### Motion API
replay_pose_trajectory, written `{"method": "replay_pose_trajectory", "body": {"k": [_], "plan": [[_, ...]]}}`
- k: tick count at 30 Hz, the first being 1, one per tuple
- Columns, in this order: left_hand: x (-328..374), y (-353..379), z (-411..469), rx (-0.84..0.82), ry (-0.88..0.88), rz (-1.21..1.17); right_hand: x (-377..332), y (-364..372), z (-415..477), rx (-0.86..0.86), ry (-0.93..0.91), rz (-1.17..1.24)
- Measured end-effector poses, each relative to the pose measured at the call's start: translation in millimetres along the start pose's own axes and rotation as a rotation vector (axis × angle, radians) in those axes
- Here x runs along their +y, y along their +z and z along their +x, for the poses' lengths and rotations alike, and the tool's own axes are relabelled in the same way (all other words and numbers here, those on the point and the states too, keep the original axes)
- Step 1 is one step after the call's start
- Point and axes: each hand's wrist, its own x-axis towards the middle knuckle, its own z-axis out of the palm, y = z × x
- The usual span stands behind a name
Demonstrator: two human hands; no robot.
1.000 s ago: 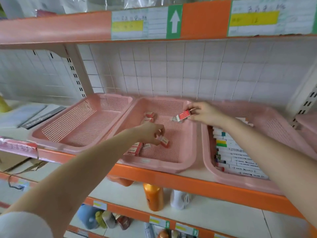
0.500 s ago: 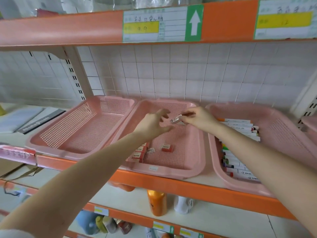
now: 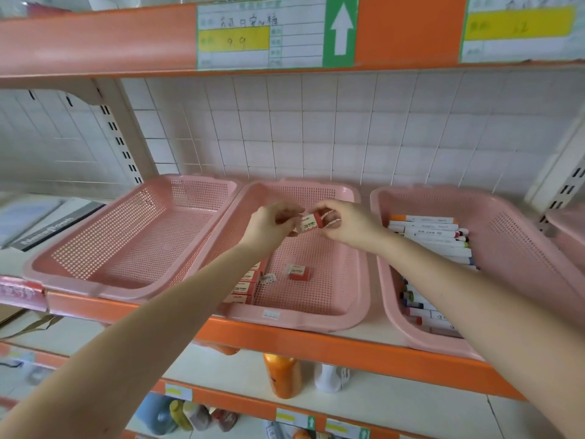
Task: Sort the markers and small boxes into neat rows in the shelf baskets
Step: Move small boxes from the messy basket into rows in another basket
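Observation:
Above the middle pink basket [image 3: 361, 299], my left hand [image 3: 269, 226] and my right hand [image 3: 345, 224] both pinch one small red-and-white box [image 3: 311, 223], held between them in the air. Another small box [image 3: 299, 271] lies loose on the basket floor. A row of several small boxes [image 3: 245, 285] runs along the basket's left wall, partly hidden by my left forearm. A tiny white label [image 3: 268, 277] lies beside the row. The right pink basket [image 3: 535, 236] holds several white markers [image 3: 433, 236] with coloured caps in rows.
The left pink basket [image 3: 133, 239] holds nothing. Books [image 3: 47, 229] lie on the shelf at far left. The orange upper shelf edge [image 3: 95, 39] hangs close overhead. On the shelf below stand an orange bottle [image 3: 283, 377] and a white bottle [image 3: 329, 378].
My left hand let go of a box on the basket floor, rose and met my right hand. Both now hold the box that my right hand picked up at the back.

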Motion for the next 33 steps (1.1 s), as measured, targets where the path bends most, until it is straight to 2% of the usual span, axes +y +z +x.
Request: {"method": "replay_pose_trajectory", "body": {"k": [3, 8, 11, 16, 19, 22, 25, 27, 33], "plan": [[-1, -1, -2, -0.020, 0.008, 0.054, 4, 4, 0, 0.061, 0.000, 0.058], [-5, 2, -6, 0.041, 0.265, 0.329, 7, 4, -1, 0.077, 0.012, 0.076], [-7, 3, -4, 0.079, 0.353, 0.393, 5, 4, 0, 0.092, -0.003, 0.031], [2, -13, 2, -0.015, 0.273, 0.409, -5, 4, 5, 0.072, -0.085, -0.202], [6, -32, 7, -0.097, 0.221, 0.481, -15, 4, 17, 0.012, -0.093, -0.220], [-2, -58, 16, -0.136, 0.201, 0.666, -26, 17, 40, -0.035, -0.087, -0.243], [-19, -85, 27, -0.223, 0.095, 0.960, -27, 33, 64, -0.100, -0.056, -0.317], [-30, -97, 31, -0.255, 0.051, 1.066, -24, 41, 78, -0.151, -0.016, -0.352], [-46, -102, 32, -0.243, 0.015, 0.896, -21, 62, 113, -0.263, 0.054, -0.440]]}}
